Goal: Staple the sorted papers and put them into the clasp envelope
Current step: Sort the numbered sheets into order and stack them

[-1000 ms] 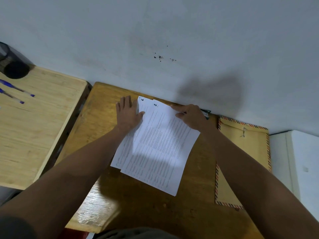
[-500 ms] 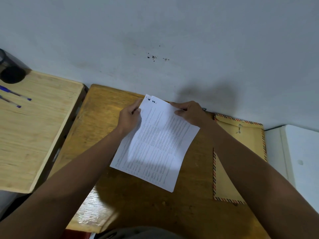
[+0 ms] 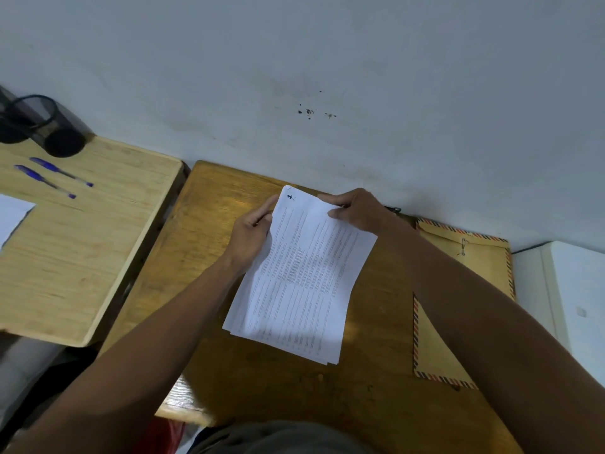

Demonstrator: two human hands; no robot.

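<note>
A stack of printed white papers [image 3: 301,283] is held over the dark wooden desk [image 3: 216,204], its sheets nearly squared together. My left hand [image 3: 252,237] grips the stack's left edge near the top. My right hand [image 3: 355,209] pinches the top right corner. A brown clasp envelope [image 3: 438,352] with a striped border lies flat on the desk to the right, partly under my right forearm. A small dark object [image 3: 394,209], possibly the stapler, peeks out behind my right hand by the wall.
A lighter wooden table [image 3: 82,257] stands to the left with two blue pens [image 3: 52,176], a black mesh cup [image 3: 42,126] and a white sheet [image 3: 13,214] at its left edge. A grey wall runs along the back. A white surface [image 3: 573,290] adjoins on the right.
The two offset piles lay flat on the desk under my hands; both hands have since gathered them into one aligned stack and lifted its top end.
</note>
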